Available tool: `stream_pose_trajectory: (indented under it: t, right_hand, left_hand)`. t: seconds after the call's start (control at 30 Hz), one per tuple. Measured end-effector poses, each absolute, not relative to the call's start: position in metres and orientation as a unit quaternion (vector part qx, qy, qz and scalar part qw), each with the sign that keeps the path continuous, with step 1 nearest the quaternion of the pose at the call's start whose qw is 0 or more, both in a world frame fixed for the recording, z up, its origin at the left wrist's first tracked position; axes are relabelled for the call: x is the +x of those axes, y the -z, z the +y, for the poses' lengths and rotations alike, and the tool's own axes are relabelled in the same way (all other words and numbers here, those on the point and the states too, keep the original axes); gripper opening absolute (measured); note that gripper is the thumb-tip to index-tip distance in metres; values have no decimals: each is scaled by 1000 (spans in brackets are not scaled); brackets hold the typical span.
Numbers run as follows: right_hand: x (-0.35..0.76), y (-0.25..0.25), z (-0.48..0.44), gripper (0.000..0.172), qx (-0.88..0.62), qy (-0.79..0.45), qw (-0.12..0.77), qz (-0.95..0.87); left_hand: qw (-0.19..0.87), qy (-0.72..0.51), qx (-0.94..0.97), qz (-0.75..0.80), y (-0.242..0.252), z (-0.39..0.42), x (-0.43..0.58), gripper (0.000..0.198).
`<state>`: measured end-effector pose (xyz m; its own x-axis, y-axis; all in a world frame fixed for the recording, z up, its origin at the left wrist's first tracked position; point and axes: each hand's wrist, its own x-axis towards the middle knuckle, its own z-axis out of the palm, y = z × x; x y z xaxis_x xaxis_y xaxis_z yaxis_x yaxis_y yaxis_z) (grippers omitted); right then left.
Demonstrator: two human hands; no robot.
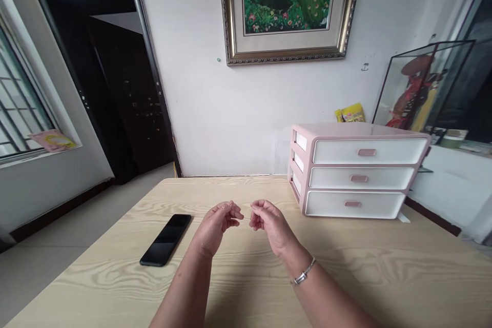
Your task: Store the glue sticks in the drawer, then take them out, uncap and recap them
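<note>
Over the middle of the wooden table, my two hands face each other with a small gap between them. My left hand is loosely curled, its fingers a little apart, and nothing shows in it. On my right hand, the thumb and index fingertips come together while the other fingers bend inward. Whether anything small sits in that pinch, I cannot make out. A black phone lies flat on the table to the left of my left hand, not touched. A silver bracelet circles my right wrist.
A pink and white three-drawer box stands at the table's right back, its drawers closed. Behind it are a yellow packet and a glass case with a figure inside. A framed picture hangs on the wall. A dark door is at left.
</note>
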<state>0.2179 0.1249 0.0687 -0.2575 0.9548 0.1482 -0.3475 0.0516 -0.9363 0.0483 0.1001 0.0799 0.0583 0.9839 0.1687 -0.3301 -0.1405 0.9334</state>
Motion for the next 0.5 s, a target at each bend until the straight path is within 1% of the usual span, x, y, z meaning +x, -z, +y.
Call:
stream_pose_trajectory:
  t: [0.07, 0.13, 0.17, 0.23, 0.33, 0.4, 0.43, 0.5]
  right_hand:
    - [221, -61, 126, 32, -311, -621, 530, -487]
    - [224, -55, 125, 42, -300, -640, 525, -475]
    - [226, -54, 124, 49, -288, -650, 521, -472]
    - [230, -53, 124, 61, -264, -663, 517, -472]
    - [238, -58, 123, 77, -220, -697, 504, -460]
    - [244, -65, 122, 86, -174, -729, 491, -443]
    - [247, -69, 121, 89, -149, -741, 486, -438]
    - [254, -78, 116, 89, -103, -751, 481, -439]
  left_hand:
    - [568, -590, 472, 327, -77, 100, 52, 26]
    - [591, -586, 465, 302, -73, 98, 55, 24]
    - [603, -586, 458, 291, -72, 97, 56, 26]
    - [622, -587, 440, 274, -69, 94, 57, 40]
    - [648, -585, 428, 235, -68, 90, 55, 75]
    - [660, -585, 432, 187, -71, 87, 53, 94]
    - [662, -589, 435, 163, -73, 85, 52, 99]
    - [655, -600, 443, 120, -79, 79, 50, 102]
